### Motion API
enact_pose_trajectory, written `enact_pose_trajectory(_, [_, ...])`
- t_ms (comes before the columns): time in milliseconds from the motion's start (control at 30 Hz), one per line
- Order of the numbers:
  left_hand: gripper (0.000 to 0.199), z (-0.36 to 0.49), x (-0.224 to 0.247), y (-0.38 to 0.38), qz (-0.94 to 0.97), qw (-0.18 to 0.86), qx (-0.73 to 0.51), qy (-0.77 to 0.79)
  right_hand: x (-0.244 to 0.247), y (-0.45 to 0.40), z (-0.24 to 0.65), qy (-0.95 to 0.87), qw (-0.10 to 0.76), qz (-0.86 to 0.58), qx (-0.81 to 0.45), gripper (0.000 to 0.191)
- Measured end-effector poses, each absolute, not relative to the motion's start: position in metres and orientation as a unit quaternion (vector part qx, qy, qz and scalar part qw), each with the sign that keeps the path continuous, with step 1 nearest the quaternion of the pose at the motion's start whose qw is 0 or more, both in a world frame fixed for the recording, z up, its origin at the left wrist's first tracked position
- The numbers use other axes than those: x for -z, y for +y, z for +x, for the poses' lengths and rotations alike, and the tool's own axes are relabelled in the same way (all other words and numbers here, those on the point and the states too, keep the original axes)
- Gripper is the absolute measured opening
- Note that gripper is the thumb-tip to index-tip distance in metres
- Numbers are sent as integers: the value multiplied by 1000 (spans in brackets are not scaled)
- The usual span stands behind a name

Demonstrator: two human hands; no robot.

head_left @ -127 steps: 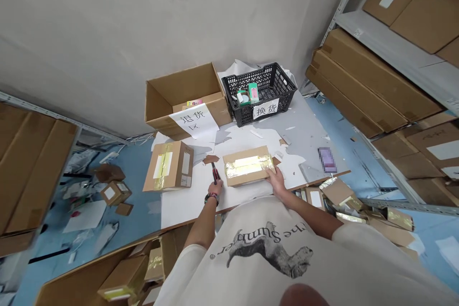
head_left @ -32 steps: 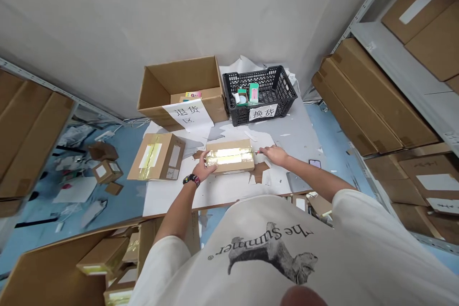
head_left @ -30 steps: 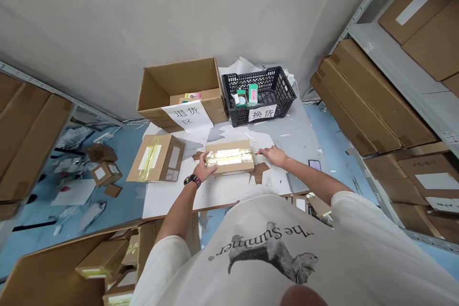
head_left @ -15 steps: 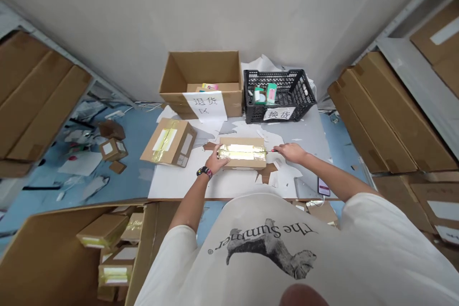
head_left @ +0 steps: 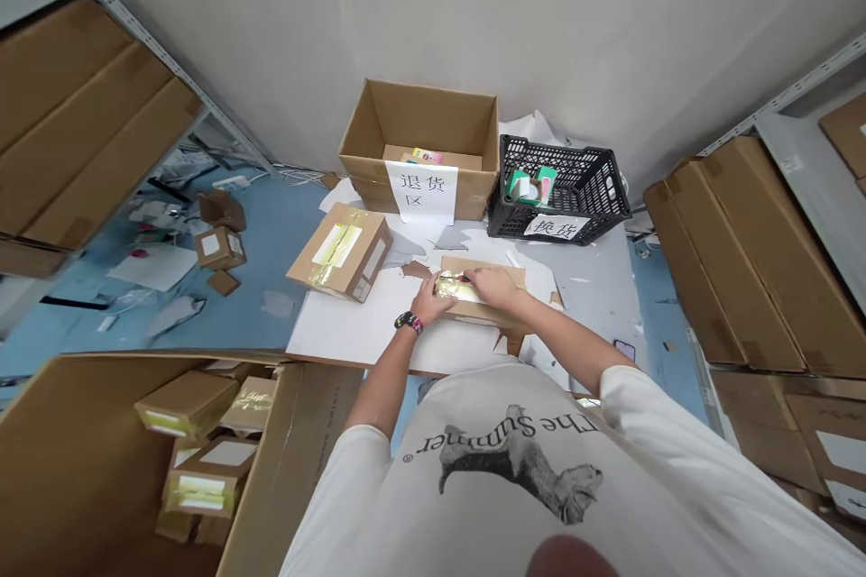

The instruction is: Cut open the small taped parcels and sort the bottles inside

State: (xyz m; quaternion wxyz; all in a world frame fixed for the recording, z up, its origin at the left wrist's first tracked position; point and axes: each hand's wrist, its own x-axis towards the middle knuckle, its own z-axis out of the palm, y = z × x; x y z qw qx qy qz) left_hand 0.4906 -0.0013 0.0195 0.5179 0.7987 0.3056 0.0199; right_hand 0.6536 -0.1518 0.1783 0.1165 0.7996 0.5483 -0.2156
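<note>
white table [head_left: 345,334] with open carton [head_left: 419,131], black crate [head_left: 558,198], taped box [head_left: 483,311]

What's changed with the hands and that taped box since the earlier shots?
The small tool passed from the left hand to the right hand. The right hand moved from the end of the cardboard box onto its top, bringing the tool to the tape. The left hand moved onto the box. The black crate and open carton stayed by the wall.

A flat cardboard parcel [head_left: 474,308] with gold tape [head_left: 452,289] on top (shiny, rather crumpled) lies beneath a small red-handled cutter [head_left: 461,278].
</note>
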Motion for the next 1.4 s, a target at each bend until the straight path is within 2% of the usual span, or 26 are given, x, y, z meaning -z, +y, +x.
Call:
enact_pose_trajectory(233, [106,492,-10,-3,794,518,-13,318,-165,-162,663,566,102,788,219,41])
enact_pose_trajectory(500, [104,496,-6,0,793,523,-22,311,-162,-154,661,562,125,788,217,43])
enact_pose_trajectory(667, [102,494,-14,0,792,527,-6,308,-166,-160,661,531,230,780,239,36])
enact_pose_trajectory(767, [102,492,-17,-1,791,524,7,315,-170,-186,669,522,234,785,240,38])
enact_pose_trajectory(933, [90,493,-17,-1,799,508,20,320,-184,-259,702,456,251,820,237,37])
enact_pose_trajectory(1167, [90,503,-17,1,809,513,3,286,-183,-327,709,399,203,864,232,42])
enact_pose_trajectory(1300, [114,506,-35,-6,863,411,-69,287,-174,-330,693,386,179,878,222,46])
enact_pose_trajectory(1400, [111,523,-59,-20,915,337,-105,196,-172,-336,685,377,152,886,223,46])
